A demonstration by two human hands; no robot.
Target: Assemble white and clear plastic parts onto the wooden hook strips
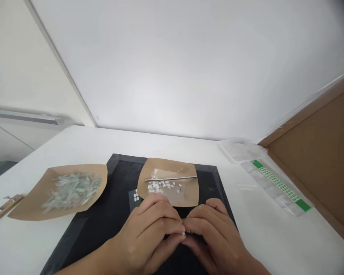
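My left hand [150, 233] is closed in a pinch, with a small white piece [184, 233] showing between thumb and forefinger. My right hand [216, 233] meets it fingertip to fingertip, also pinching. A tiny dark, shiny bit shows at the right fingertips, too small to name. Just beyond both hands lies a brown paper tray [189, 196] with many small white pieces [157, 186] and a thin metal rod [172, 178] across it. Several more white pieces [136, 195] sit in rows on a dark sheet beside the left knuckles.
A black mat [123, 172] lies under the hands. At left, another brown tray [28, 208] holds a heap of clear greenish strips [74, 187], near a wooden clipboard [4, 210]. At right are a clear compartment box [275, 187] with a green-edged label and clear plastic [240, 149].
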